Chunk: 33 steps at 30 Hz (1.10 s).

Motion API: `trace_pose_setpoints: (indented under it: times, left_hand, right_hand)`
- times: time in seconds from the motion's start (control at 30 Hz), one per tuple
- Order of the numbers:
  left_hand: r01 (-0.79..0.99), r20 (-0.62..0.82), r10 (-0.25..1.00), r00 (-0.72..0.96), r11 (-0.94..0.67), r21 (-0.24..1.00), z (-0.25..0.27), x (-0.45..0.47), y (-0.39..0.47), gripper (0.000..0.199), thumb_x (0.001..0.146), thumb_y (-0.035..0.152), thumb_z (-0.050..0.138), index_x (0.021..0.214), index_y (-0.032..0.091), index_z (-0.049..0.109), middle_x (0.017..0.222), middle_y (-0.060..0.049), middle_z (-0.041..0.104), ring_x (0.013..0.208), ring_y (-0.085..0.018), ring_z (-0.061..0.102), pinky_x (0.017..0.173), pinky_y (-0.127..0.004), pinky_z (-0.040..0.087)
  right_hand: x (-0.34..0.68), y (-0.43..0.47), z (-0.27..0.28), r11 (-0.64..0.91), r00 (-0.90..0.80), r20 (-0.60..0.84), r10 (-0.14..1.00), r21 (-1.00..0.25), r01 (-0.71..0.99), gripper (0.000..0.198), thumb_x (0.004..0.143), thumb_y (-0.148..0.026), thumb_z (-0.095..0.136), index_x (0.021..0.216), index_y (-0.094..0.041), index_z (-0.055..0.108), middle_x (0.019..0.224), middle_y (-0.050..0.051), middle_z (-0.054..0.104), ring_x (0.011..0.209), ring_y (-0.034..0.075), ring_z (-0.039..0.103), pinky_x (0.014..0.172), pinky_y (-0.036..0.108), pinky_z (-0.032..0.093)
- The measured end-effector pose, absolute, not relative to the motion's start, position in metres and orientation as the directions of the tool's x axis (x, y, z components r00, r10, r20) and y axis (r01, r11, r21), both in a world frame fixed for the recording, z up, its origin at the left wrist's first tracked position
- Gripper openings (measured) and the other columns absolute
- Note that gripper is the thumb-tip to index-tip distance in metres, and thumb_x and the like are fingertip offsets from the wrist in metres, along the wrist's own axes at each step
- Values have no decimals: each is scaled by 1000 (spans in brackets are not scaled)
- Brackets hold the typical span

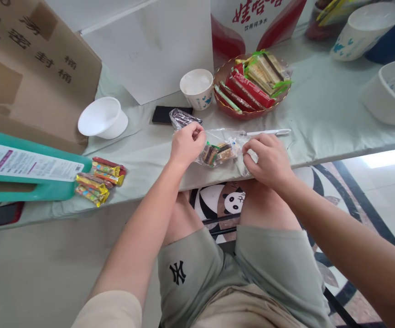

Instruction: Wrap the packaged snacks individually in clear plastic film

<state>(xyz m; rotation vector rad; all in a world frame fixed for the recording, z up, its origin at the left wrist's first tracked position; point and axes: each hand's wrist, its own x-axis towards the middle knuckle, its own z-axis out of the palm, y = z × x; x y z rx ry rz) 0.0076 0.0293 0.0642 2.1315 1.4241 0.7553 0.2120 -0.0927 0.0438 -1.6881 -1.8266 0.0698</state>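
Observation:
A clear plastic bag [222,135] lies on the cloth near the table's front edge, with a few wrapped snack bars [220,153] inside. My left hand [188,142] is closed, pinching the bag's left side. On the opposite side, the curled fingers of my right hand [267,157] grip the bag's right edge. Just beyond my left hand is a dark item in clear wrap [183,117], partly overlapping a black phone [161,115]. A white pen [269,132] lies behind my right hand.
A red bowl [218,107] of wrapped snacks stands behind the bag, beside a paper cup [197,89]. Leftward are a white bowl [103,118], yellow-wrapped snack sticks [96,182], a green container [47,189] and a cardboard box [47,105]. More paper cups [371,32] stand at right.

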Motion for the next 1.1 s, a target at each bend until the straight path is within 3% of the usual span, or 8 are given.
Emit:
trace_pose_setpoints:
  times: [0.13, 0.23, 0.33, 0.5, 0.6, 0.77, 0.93, 1.1]
  left_hand:
    - [676, 326, 808, 491, -589, 442, 75, -2, 12, 38, 79, 26, 69, 117, 26, 68, 124, -8, 62, 118, -28, 58, 107, -46, 44]
    - [643, 269, 704, 657, -710, 287, 77, -5, -6, 29, 76, 27, 74, 105, 28, 73, 143, -8, 53, 137, -35, 44, 116, -55, 33]
    - [616, 220, 656, 722, -754, 227, 78, -5, -16, 5, 79, 21, 69, 82, 23, 73, 146, -8, 53, 141, -36, 41, 118, -56, 32]
    - [586, 241, 625, 743, -780, 218, 82, -12, -27, 10, 81, 17, 61, 77, 23, 69, 108, -7, 70, 116, -29, 62, 118, -55, 34]
    - [626, 148, 659, 738, -749, 216, 78, -19, -40, 10, 82, 18, 59, 78, 24, 66, 81, -5, 69, 88, -25, 68, 95, -45, 52]
    - [759, -20, 765, 643, -634, 152, 67, -22, -50, 10, 85, 25, 64, 94, 27, 67, 75, -3, 70, 72, -25, 69, 60, -33, 49]
    - [870, -91, 867, 490, -478, 122, 62, -21, -40, 42, 83, 30, 71, 124, 27, 63, 67, -2, 67, 65, -28, 69, 56, -32, 47]
    - [821, -68, 832, 550, -525, 223, 53, -21, -35, 35, 87, 23, 63, 122, 27, 65, 73, -3, 68, 69, -25, 69, 62, -33, 52]
  right_hand:
    - [210, -97, 46, 329, -145, 416, 898, -416, 848, 11, 81, -17, 56, 81, -26, 61, 105, 4, 76, 123, 31, 59, 107, 51, 36]
    - [208, -102, 44, 426, -274, 401, 874, -363, 829, 11, 81, -18, 54, 81, -27, 62, 91, 1, 76, 116, 28, 63, 113, 52, 28]
    - [209, -106, 41, 429, -297, 388, 872, -318, 846, 10, 84, -24, 54, 82, -26, 64, 79, 2, 73, 97, 26, 66, 106, 51, 33]
    - [208, -107, 60, 216, -106, 378, 920, -261, 941, 24, 94, -31, 48, 79, -23, 65, 73, 8, 70, 84, 28, 62, 85, 47, 41]
    - [192, -97, 80, 251, -154, 309, 938, -303, 919, 26, 96, -29, 45, 88, -22, 68, 86, 10, 72, 87, 27, 62, 80, 41, 45]
    - [154, -63, 87, 135, -154, -44, 987, -284, 949, 31, 95, -35, 49, 112, -17, 67, 113, 16, 70, 104, 32, 64, 81, 41, 48]
    - [151, -42, 83, -32, -42, -327, 944, -217, 976, 57, 90, -54, 57, 133, -16, 59, 135, 20, 62, 125, 40, 57, 92, 49, 50]
    - [158, -45, 85, -13, -69, -359, 931, -220, 975, 67, 85, -53, 66, 137, -13, 55, 129, 24, 62, 122, 40, 59, 96, 45, 49]
